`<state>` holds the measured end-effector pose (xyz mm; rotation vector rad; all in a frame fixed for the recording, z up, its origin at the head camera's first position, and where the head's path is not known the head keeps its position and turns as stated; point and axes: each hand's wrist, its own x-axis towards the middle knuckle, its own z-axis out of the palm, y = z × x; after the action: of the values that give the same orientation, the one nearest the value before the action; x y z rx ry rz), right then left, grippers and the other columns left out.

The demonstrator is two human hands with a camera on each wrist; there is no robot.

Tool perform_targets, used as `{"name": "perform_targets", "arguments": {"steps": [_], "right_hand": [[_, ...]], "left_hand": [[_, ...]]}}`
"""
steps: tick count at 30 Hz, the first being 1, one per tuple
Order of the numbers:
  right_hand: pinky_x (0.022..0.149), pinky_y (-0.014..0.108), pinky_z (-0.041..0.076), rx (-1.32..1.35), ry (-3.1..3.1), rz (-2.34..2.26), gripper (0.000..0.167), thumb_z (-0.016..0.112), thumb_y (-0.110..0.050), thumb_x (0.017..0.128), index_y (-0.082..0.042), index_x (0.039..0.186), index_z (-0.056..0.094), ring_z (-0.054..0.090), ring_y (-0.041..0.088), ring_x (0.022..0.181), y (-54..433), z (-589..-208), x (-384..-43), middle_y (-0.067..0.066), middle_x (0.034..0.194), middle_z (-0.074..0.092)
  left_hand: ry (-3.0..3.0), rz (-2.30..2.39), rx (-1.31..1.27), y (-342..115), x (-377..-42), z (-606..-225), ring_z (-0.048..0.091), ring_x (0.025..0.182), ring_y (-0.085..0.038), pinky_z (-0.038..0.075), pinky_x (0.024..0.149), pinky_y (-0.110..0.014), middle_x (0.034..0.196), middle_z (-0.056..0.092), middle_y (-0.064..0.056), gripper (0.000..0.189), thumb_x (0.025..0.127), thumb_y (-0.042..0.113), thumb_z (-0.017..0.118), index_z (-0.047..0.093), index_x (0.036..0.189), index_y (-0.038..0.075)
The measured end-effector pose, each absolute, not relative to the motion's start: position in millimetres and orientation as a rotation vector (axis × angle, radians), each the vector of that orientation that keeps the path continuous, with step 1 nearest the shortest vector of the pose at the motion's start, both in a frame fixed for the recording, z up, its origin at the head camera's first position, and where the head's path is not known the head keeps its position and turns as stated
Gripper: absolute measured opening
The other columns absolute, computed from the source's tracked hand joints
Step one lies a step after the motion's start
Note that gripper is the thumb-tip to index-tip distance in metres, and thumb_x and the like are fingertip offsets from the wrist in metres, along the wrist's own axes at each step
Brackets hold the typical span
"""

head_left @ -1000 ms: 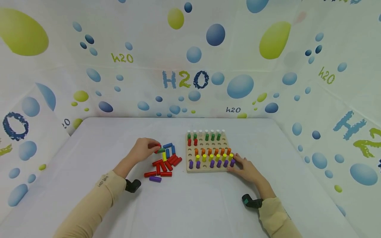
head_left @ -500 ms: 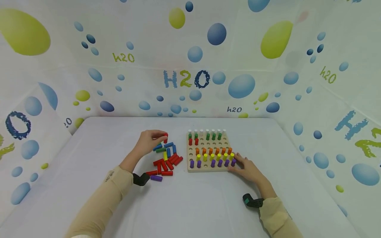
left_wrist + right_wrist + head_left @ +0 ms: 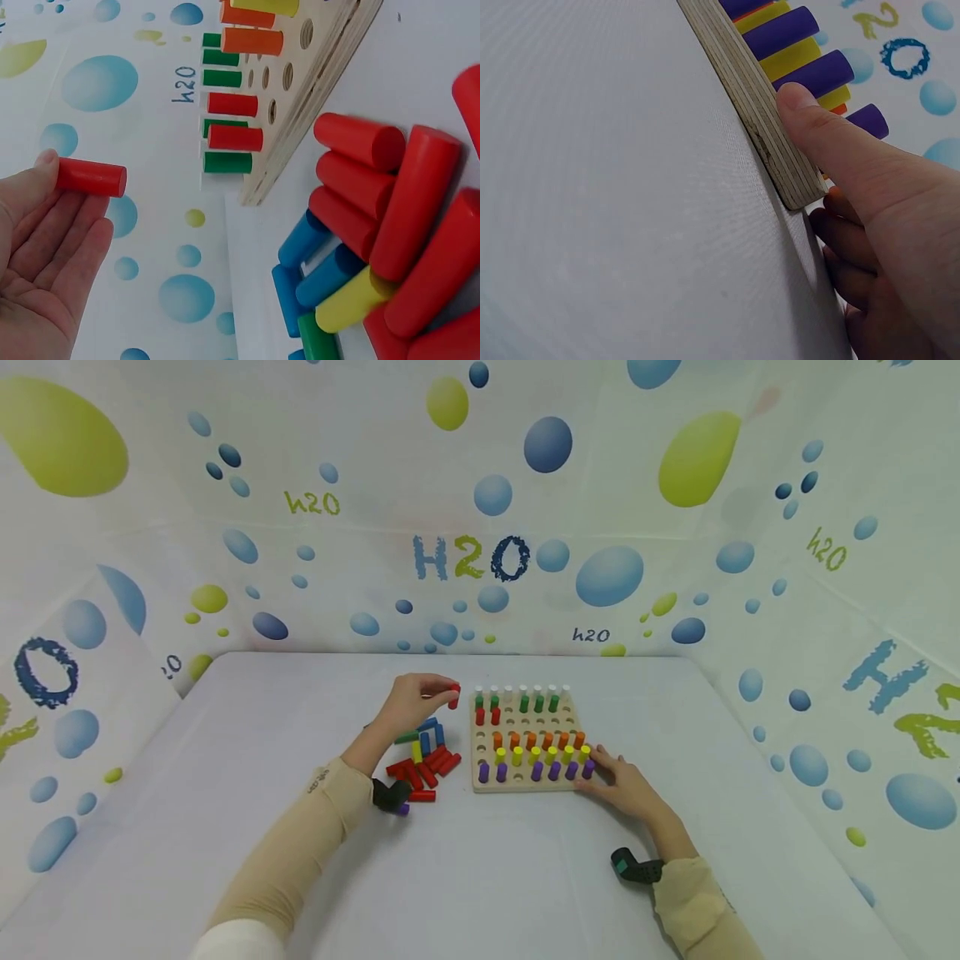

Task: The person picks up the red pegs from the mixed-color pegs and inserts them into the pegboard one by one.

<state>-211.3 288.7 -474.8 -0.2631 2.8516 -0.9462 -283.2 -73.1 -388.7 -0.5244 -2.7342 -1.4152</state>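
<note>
Between thumb and fingertips my left hand (image 3: 412,700) pinches a red wooden peg (image 3: 453,696), raised just left of the pegboard's back corner. In the left wrist view the red peg (image 3: 91,176) sticks out past the thumb, and the other fingers lie loosely below. The wooden pegboard (image 3: 525,789) holds rows of white, green, red, orange, yellow and purple pegs, with some bare holes. Two red pegs (image 3: 487,717) stand at its left side. My right hand (image 3: 618,783) holds the pegboard's front right corner; the right wrist view shows the thumb on the plywood edge (image 3: 757,112), fingers curled beside it.
Left of the pegboard lies a pile of loose pegs: several red ones (image 3: 426,774), blue pegs (image 3: 425,743), a yellow peg (image 3: 417,752) and a green peg (image 3: 406,737). A purple peg (image 3: 403,810) is partly hidden by the left wrist camera (image 3: 390,795).
My left hand has lifted the red peg from the pile and carried it right and away from me, towards the pegboard. The right hand keeps its place at the corner.
</note>
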Motion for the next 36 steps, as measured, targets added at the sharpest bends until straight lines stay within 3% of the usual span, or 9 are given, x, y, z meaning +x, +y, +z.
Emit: {"name": "perform_targets", "arguments": {"steps": [36], "right_hand": [[0.102, 0.061, 0.015, -0.278, 2.848, -0.992, 0.081, 0.062, -0.051, 0.080, -0.002, 0.138, 0.036, 0.013, 0.054, 0.127, 288, -476, -212, 0.021, 0.145, 0.024]], "left_hand": [[-2.663, -1.512, -0.594, -12, -302, -400, 0.062, 0.094, -0.017, 0.051, 0.079, -0.027, 0.102, 0.067, -0.004, 0.028, 0.087, 0.024, 0.063, 0.066, 0.109, 0.008]]}}
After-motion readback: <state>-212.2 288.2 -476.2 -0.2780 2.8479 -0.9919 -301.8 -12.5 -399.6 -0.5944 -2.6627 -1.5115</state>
